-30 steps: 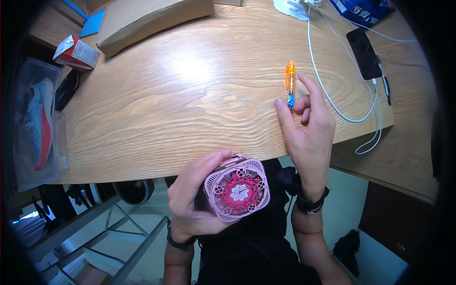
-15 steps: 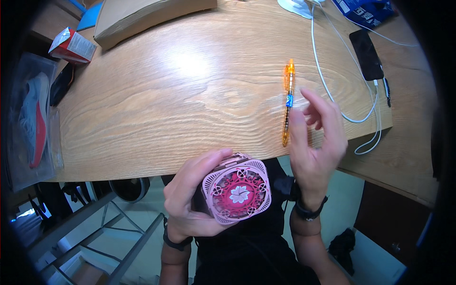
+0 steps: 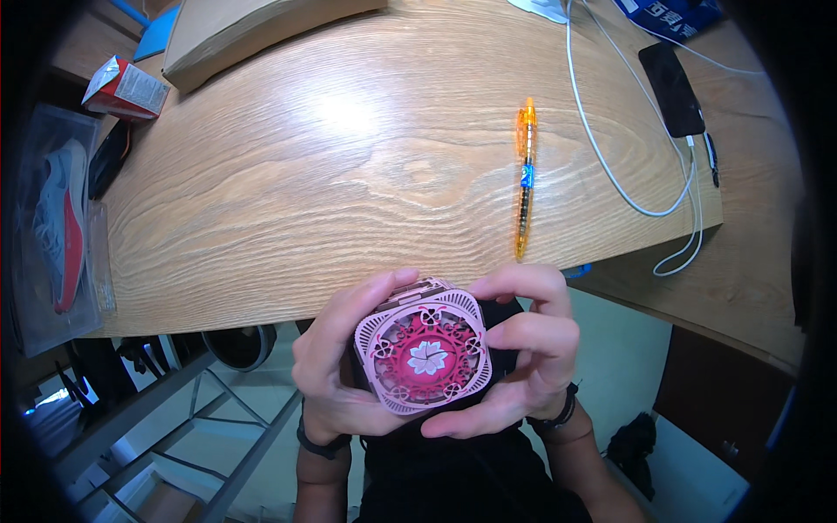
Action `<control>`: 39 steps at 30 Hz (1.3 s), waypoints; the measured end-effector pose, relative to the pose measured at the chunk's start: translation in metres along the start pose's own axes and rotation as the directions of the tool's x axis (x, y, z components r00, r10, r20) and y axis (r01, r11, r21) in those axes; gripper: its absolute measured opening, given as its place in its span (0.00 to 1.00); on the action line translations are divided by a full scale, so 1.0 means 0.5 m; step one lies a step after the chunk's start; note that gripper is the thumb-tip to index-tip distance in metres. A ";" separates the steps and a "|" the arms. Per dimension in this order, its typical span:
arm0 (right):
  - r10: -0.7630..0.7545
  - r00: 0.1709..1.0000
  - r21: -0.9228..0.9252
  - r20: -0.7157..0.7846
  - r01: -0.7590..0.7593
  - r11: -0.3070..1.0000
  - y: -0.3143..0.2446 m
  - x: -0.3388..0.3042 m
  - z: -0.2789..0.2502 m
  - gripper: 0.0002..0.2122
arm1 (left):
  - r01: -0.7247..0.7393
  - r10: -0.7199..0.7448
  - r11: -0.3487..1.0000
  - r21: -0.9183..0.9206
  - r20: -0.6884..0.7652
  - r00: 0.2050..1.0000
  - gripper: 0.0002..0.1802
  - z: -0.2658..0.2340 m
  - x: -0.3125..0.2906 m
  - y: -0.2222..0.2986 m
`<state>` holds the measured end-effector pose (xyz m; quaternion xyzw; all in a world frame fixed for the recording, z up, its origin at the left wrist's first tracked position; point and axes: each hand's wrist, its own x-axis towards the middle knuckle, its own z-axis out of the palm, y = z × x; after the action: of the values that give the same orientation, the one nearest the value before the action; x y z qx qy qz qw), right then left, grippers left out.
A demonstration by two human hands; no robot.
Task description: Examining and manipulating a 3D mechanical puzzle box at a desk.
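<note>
A pink openwork box [image 3: 425,357] with rounded corners is held at the desk's front edge, over my lap. Its top carries a dark-pink scrolled ring, small clover-like cut-outs and a white flower in the middle. My left hand [image 3: 336,362] wraps round its left side, thumb along the lower edge and fingers at the far left corner. On the other side, my right hand [image 3: 527,349] curls its fingertips against the right edge, with its thumb by the lower right corner. The underside of the box is hidden. An orange see-through pen [image 3: 525,183] lies on the desk beyond my right hand.
On the wooden desk [image 3: 261,218], a cardboard box [image 3: 261,35] lies at the far left, near a red-and-white carton [image 3: 126,87]. A clear bin [image 3: 52,327] holding a shoe stands at left. A black phone [image 3: 671,91] with white cables [image 3: 602,174] lies at right.
My right hand has come down and left from beside the pen and closed onto the box's right side. My left hand and the box have shifted slightly left.
</note>
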<state>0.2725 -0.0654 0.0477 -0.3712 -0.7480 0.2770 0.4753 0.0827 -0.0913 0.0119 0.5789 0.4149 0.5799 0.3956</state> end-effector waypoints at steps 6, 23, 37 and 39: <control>-0.039 0.999 -0.035 0.015 0.040 0.999 0.006 -0.007 0.003 0.34 | -0.062 0.054 0.996 0.059 0.120 0.991 0.57 -0.024 -0.005 -0.016; -0.042 0.999 0.067 -0.022 0.044 0.997 0.002 0.001 0.014 0.36 | -0.049 0.049 0.999 -0.016 -0.004 0.999 0.46 -0.002 -0.007 -0.018; 0.070 0.988 0.108 -0.140 -0.055 0.993 -0.007 -0.018 0.051 0.33 | -0.114 0.112 0.993 0.014 0.111 0.988 0.64 -0.017 -0.013 -0.039; 0.070 0.988 0.107 -0.137 -0.056 0.993 -0.006 -0.021 0.051 0.33 | -0.121 0.118 0.992 0.021 0.110 0.987 0.63 -0.016 -0.013 -0.038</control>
<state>0.2512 -0.0770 0.0347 -0.3882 -0.6853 0.3033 0.5362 0.0745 -0.0909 -0.0081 0.6389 0.3653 0.5644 0.3740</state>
